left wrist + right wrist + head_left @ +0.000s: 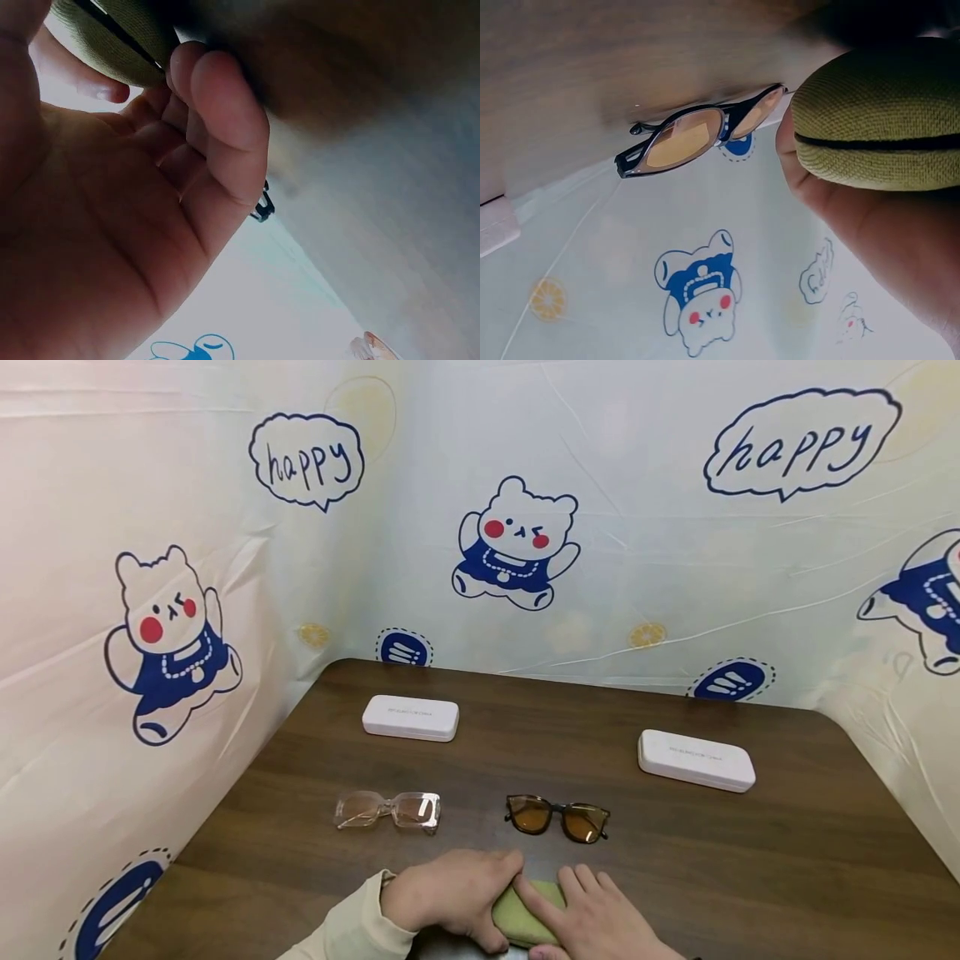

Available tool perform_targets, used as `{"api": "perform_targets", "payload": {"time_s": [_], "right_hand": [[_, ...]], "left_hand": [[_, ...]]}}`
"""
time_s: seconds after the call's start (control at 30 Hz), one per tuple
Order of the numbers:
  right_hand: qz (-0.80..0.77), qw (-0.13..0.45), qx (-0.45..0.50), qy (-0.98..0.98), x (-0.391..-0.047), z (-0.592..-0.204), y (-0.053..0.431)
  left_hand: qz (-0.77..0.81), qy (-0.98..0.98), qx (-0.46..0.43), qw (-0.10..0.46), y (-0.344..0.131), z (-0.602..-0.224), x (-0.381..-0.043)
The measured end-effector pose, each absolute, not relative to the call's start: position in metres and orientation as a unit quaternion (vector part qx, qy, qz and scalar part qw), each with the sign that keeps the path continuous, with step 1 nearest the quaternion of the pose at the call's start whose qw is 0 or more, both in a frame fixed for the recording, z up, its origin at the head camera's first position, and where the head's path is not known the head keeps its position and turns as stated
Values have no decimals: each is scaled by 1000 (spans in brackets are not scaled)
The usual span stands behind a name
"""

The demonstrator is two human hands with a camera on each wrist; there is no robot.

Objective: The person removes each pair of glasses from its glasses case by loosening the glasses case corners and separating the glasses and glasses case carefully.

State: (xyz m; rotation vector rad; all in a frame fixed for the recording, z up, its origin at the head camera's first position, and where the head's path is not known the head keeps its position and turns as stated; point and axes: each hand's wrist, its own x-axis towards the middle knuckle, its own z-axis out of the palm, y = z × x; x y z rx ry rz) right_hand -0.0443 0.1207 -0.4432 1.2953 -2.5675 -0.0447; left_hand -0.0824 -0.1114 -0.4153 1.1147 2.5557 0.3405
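Note:
A green fabric-covered glasses case (524,917) lies at the table's near edge, partly hidden by both hands. My left hand (455,893) grips its left side, thumb at the near edge and fingers around the far side. The right hand (603,917) holds the other side, with the index finger across the top and thumb at the near edge. A dark seam line runs along the case (877,112) in the right wrist view. Beyond the hands lie black-framed glasses with amber lenses (558,817) and clear-framed glasses with pinkish lenses (387,811).
Two white oblong cases lie farther back on the brown wooden table (480,760), one white case (410,718) left and another white case (697,760) right. A printed cloth (420,460) with cartoon bears stands around the table's back and sides.

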Motion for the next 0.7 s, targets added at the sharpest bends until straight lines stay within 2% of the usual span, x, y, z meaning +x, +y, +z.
{"api": "perform_targets", "payload": {"time_s": [0.57,0.7], "right_hand": [[-24,102,432,-896,-39,-444,121],[-8,68,427,-902,-39,-441,122]], "left_hand": [[116,905,378,159,-109,-414,-78],[120,901,378,176,-109,-412,-78]]}}
